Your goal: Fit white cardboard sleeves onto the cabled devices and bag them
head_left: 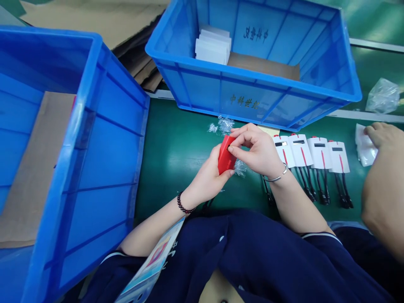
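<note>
My left hand (208,176) grips a small red device (224,156) from below, above the green table (176,147). My right hand (255,149) pinches the red device's top edge with its fingertips. Crumpled clear plastic wrap (240,167) shows under the device. A dark cable hangs below my left wrist. To the right, a row of several white devices with red trim (311,152) lies flat, their black cables (325,189) trailing toward me.
A big blue crate (94,139) stands at left with cardboard inside. A second blue crate (252,71) at the back holds white boxes (213,44). Plastic scraps (222,125) lie by it. Another person's hand (380,134) touches a white bag (364,147) at far right.
</note>
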A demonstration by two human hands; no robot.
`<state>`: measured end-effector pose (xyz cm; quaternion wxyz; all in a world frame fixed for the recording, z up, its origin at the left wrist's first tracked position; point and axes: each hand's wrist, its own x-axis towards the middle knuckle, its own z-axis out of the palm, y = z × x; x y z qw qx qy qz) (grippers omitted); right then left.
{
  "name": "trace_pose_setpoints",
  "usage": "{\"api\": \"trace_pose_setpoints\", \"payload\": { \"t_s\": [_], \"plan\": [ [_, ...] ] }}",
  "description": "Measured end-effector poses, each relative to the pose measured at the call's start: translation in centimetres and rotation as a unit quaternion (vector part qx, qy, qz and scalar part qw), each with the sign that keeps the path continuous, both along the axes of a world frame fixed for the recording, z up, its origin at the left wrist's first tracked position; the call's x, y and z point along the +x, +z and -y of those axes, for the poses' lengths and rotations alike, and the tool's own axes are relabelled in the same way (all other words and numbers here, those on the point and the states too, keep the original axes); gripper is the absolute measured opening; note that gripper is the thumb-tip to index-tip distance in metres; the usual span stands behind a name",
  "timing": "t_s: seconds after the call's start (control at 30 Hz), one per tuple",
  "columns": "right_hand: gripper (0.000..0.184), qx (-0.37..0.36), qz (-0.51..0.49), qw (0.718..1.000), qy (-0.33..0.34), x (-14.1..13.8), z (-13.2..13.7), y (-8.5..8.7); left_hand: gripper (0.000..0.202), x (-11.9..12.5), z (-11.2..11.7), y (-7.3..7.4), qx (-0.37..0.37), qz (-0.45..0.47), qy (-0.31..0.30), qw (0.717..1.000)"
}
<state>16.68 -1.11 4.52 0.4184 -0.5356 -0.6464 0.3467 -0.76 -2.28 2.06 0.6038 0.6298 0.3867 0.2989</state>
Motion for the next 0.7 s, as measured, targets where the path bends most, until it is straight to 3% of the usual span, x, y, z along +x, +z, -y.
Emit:
{"api": "trace_pose_setpoints", "payload": {
  "t_s": [0.23, 0.47, 0.7],
  "plan": [
    [0.005, 0.032, 0.018, 0.999, 0.009, 0.0, 0.1, -0.3, 0.074, 0.1, 0.2, -1.0, -0.104, 0.083, 0.007, 0.991],
    [0.009, 0.102, 0.112, 0.988, 0.000, -1.7, 0.7, -1.4, 0.075, 0.4, 0.3, -1.4, -0.047, 0.062, 0.038, 0.996],
    [0.011, 0.196, 0.231, 0.947, -0.105, -2.5, 1.0, -2.4, 0.075, 0.7, 0.3, -2.2, -0.080, 0.129, 0.079, 0.985]
  ]
}}
